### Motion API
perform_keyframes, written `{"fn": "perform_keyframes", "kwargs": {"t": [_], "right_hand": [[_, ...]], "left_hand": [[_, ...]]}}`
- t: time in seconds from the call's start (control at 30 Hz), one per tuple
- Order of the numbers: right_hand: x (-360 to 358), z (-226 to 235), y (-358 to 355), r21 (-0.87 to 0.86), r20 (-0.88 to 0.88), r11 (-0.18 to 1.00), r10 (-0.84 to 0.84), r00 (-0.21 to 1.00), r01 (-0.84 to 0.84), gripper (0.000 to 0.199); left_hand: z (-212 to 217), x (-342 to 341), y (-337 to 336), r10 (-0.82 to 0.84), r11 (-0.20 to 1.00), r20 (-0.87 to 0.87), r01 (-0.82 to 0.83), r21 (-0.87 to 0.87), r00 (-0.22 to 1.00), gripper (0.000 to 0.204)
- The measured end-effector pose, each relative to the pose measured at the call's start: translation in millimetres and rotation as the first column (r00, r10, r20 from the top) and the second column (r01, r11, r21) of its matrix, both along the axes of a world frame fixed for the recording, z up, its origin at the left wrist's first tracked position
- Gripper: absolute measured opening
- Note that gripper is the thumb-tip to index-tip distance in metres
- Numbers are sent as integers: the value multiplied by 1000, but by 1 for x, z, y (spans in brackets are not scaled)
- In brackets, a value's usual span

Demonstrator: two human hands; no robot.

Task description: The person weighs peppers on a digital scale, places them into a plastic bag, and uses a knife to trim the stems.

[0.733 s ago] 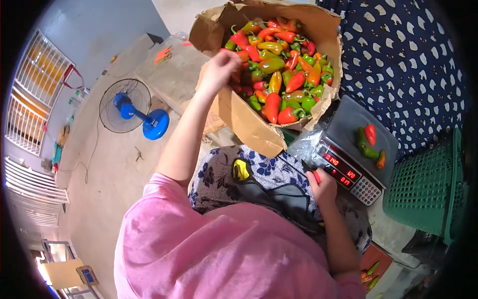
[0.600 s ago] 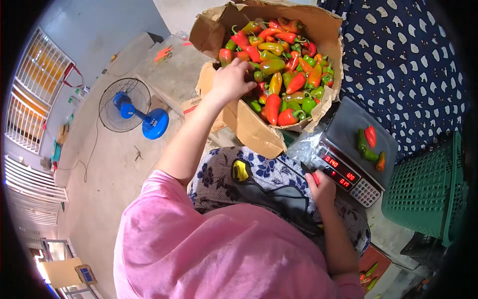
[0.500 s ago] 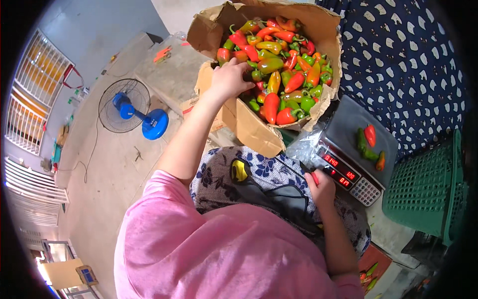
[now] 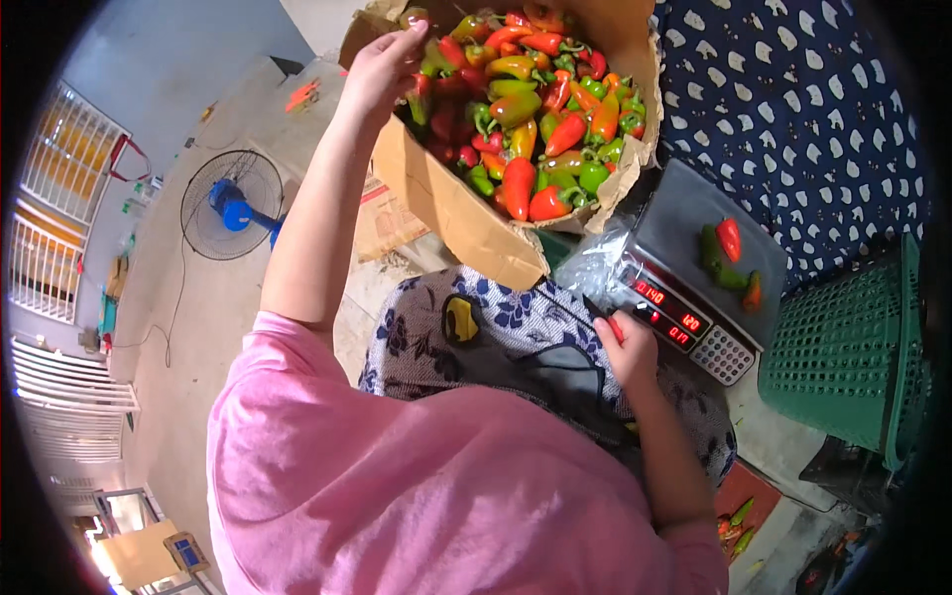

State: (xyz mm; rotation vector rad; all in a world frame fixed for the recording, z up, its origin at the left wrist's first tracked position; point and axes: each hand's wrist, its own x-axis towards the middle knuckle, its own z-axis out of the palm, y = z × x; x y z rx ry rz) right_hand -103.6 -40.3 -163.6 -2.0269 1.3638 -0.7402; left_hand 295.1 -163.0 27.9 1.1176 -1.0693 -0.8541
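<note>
**Left hand at the pepper box, right hand by the scale**

Large cardboard box (image 4: 451, 213) of red, green and orange peppers (image 4: 526, 109), too many to count, tilted open toward the lap; most lying with long axes aslant, stems up and away. Green plastic basket (image 4: 843, 347) at right. One blue floor fan (image 4: 230, 205) at left, well apart. One digital scale (image 4: 694, 273) just beside the box, carrying four peppers: one red pepper (image 4: 729, 238), two green, one orange, long axes roughly parallel. Left hand (image 4: 382, 64) at the box's near rim, fingers curled together over peppers; grasp itself not discernible. Right hand (image 4: 627, 347) at the scale's front edge, fingers pinching something small and red (image 4: 616, 328).
</note>
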Motion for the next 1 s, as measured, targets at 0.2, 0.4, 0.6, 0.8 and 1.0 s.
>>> {"fn": "perform_keyframes", "kwargs": {"t": [0.2,0.4,0.6,0.8,1.0], "right_hand": [[-3,-6,1,15,18,1000,-23,1000,23,37],[0,1,-1,35,8,999,3,1000,-3,37],[1,1,1,34,55,999,34,998,-35,36],[-1,2,4,18,116,1000,8,993,-10,36],[-12,3,-4,5,184,997,-72,980,72,35]], "left_hand": [[22,-43,10,-84,991,67,91,-97,994,76],[-27,-5,-15,126,973,614,23,-229,779,23],[-60,-10,-5,-107,986,993,-122,113,52,44],[-68,-30,-18,-79,981,968,-190,34,-237,56],[-60,-32,-17,11,984,999,179,-3,-44,45]]}}
